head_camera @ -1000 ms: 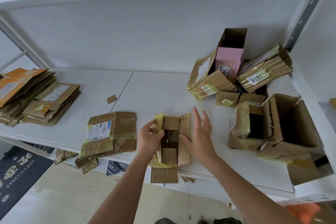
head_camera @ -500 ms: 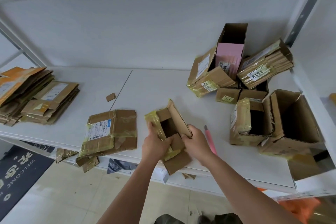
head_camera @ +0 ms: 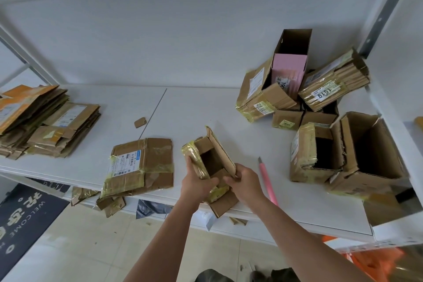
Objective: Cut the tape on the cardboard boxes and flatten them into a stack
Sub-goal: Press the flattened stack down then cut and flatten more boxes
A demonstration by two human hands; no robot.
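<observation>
1. We've got our left hand (head_camera: pixel 198 182) wrapped round the taped left wall of the small box (head_camera: pixel 211 167), thumb on top, fingers curled under. Our right hand (head_camera: pixel 243 182) is pinching the lower end of the right flap, fingers bunched tight.
2. The box sits at the front edge of the white shelf (head_camera: pixel 206 107), open end up, bottom flap hanging off the lip.
3. Looks super light: thin corrugated board, stiff along the panels but floppy at the creases. The glossy yellowish tape is probably slick, so bare cardboard near the corners seems the better grab for collapsing it.
4. The pink knife (head_camera: pixel 267 181) lies just right of our wrist.
5. One flattened box (head_camera: pixel 139 165) lies just left, the flat stack (head_camera: pixel 45 123) far left, and unflattened boxes (head_camera: pixel 320 121) are piled on the right.
</observation>
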